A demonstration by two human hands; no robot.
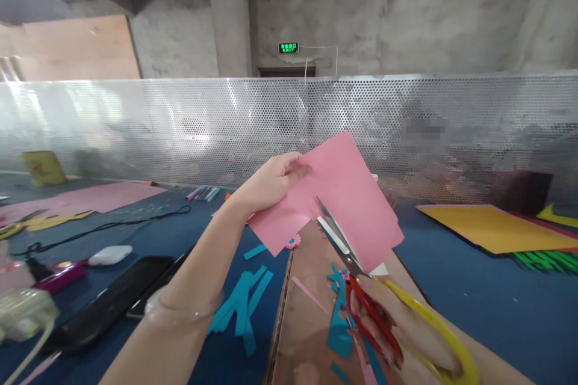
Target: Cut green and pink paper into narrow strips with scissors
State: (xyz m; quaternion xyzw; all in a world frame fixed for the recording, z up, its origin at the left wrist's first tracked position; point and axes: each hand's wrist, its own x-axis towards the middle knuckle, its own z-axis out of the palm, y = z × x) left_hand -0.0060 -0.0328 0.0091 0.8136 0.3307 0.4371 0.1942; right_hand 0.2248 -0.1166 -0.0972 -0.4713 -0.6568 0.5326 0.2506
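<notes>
My left hand (pixel 273 181) pinches a sheet of pink paper (pixel 347 183) by its left part, thumb on the near face, holding it up above the table. In my right hand (pixel 401 325) is a pair of scissors (pixel 350 258) with one red and one yellow handle loop. The scissor blades are apart and point up and away, with the pink paper between them. A slit runs in from the paper's lower edge, and the flaps hang to either side. Blue paper strips (pixel 244 301) lie below my left forearm, and more blue and pink scraps (pixel 341 331) lie under the scissors.
On the left are black phones (pixel 117 301), a white earbud case (pixel 111 255), a black cable (pixel 108 225), pink sheets (pixel 112 194) and several markers (pixel 203 194). Yellow-orange paper (pixel 501 225) lies right, beside green strips (pixel 546 261). A perforated metal panel (pixel 180 126) stands behind.
</notes>
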